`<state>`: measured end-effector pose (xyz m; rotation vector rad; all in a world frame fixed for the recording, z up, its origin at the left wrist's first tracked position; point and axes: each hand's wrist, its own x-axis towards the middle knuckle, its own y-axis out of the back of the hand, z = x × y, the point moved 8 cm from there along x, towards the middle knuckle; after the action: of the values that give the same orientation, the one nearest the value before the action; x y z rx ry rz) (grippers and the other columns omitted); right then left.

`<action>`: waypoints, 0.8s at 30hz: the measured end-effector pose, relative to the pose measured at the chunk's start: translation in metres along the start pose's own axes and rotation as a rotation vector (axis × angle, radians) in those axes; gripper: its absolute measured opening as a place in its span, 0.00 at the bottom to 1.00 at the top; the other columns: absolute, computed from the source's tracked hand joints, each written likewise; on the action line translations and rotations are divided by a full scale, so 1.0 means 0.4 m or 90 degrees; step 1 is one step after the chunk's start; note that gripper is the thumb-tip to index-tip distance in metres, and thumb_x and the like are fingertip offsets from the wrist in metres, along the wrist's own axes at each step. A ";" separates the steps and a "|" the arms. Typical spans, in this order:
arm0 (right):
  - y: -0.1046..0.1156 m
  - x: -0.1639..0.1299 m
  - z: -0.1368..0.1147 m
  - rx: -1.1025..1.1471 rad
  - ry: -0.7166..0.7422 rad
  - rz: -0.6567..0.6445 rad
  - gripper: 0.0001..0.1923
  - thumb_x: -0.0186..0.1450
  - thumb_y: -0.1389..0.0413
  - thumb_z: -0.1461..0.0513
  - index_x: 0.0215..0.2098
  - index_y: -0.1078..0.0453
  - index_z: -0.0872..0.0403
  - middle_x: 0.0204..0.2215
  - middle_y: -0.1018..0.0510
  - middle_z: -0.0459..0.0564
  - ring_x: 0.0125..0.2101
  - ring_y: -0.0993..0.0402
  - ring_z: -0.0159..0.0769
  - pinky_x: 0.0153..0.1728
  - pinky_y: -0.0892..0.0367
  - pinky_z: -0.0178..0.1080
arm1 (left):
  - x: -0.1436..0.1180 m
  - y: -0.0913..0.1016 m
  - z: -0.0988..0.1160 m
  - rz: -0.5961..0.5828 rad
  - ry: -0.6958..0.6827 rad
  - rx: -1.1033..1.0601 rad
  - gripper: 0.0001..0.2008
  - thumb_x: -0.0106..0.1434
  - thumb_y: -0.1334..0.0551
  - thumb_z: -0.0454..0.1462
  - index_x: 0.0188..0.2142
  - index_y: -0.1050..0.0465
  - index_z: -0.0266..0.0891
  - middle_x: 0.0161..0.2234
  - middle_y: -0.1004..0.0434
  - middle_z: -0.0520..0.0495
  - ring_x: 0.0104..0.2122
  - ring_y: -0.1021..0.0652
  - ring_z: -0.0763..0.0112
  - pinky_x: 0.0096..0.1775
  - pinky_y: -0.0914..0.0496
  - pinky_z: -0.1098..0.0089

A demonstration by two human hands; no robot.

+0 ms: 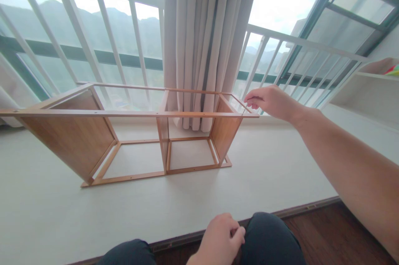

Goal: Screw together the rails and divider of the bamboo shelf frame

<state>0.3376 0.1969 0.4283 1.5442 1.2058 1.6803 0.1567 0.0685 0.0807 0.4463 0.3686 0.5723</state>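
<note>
A light wooden shelf frame with two open compartments stands on a white window ledge. My right hand reaches out to the frame's top right corner, fingertips pinching or touching the end of the thin top rail. My left hand rests low in front of me between my knees, its fingers curled closed; nothing shows in it.
Behind the frame hangs a pale curtain in front of white window bars. A white shelf unit stands at the right. Dark wooden floor lies below the ledge's edge. My knees in dark trousers are at the bottom.
</note>
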 end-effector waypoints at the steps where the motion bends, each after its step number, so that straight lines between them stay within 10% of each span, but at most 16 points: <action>1: -0.001 0.000 -0.001 -0.004 0.011 0.000 0.11 0.66 0.47 0.64 0.35 0.21 0.52 0.26 0.18 0.46 0.29 0.21 0.39 0.37 0.31 0.39 | -0.001 0.001 0.000 0.000 0.001 0.002 0.18 0.67 0.45 0.44 0.29 0.19 0.41 0.32 0.27 0.49 0.34 0.27 0.68 0.38 0.39 0.67; 24: -0.003 -0.002 -0.023 0.032 0.069 0.003 0.13 0.65 0.48 0.65 0.36 0.20 0.52 0.30 0.16 0.48 0.30 0.19 0.40 0.38 0.28 0.40 | -0.001 -0.004 0.000 -0.012 0.008 0.015 0.17 0.68 0.44 0.43 0.29 0.20 0.41 0.33 0.27 0.48 0.35 0.27 0.68 0.38 0.39 0.67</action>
<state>0.3285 0.1946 0.4275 1.5028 1.3094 1.7680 0.1572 0.0672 0.0799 0.4625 0.3912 0.5535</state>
